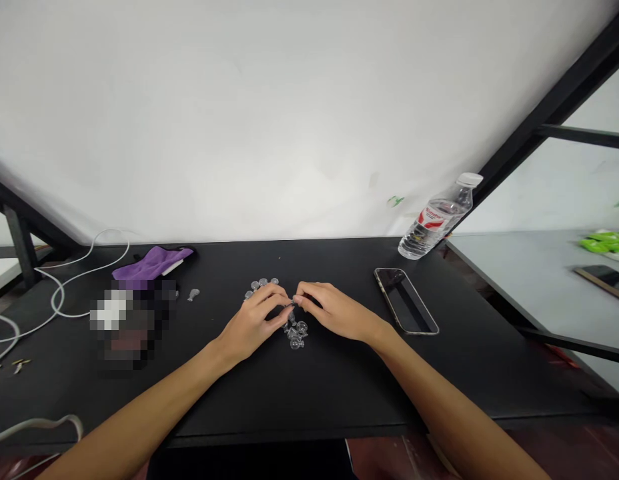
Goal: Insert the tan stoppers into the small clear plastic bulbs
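Clear plastic knobbed pieces lie between and below the hands on a matte black table. Left hand and right hand arch inward, fingertips pinched almost together; whether both grip the small piece there, I cannot tell. Behind stands a plain white wall.

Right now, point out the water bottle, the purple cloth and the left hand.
Water bottle [431, 225]: head view, on its label.
Purple cloth [150, 264]: head view, on its fabric.
Left hand [249, 324]: head view, back of the hand.
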`<state>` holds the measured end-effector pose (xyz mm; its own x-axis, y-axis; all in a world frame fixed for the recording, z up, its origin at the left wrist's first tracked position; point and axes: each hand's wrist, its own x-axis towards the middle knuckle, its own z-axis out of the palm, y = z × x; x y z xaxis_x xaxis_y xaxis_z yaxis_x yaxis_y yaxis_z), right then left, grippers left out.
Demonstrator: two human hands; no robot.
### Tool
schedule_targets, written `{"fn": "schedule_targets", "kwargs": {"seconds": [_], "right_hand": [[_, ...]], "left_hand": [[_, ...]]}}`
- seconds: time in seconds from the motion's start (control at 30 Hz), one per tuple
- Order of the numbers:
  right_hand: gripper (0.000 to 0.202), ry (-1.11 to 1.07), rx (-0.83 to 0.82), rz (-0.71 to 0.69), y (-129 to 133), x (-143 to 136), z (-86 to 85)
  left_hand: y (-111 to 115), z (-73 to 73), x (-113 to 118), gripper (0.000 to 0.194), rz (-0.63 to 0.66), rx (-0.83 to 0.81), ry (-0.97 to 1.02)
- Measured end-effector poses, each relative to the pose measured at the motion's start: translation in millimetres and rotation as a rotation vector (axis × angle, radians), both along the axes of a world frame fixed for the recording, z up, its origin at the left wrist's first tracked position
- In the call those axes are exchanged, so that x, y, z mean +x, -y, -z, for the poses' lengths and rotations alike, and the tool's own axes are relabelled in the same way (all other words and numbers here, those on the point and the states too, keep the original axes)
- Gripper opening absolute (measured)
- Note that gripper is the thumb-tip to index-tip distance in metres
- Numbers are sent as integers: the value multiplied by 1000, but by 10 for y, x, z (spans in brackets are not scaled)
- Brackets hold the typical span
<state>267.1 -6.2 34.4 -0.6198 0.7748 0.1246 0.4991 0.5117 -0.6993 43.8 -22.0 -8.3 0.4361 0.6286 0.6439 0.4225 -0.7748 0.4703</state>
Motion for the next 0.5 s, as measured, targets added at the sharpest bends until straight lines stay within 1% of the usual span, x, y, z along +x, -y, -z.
{"fn": "schedule_targets", "kwargs": {"seconds": [0.2,0.37,0.5], "right_hand": [[30,-16,-38,-30,-36,43,-9],[31,-53,-155,-60,-84,117,-2],[32,-72,-141,-68,-107,161,-32]], "left_hand": [[13,-5,72,5,1,-110,48],[6,-34,91,8,0,-182,79],[14,-79,108,6,10,-203,86]]}}
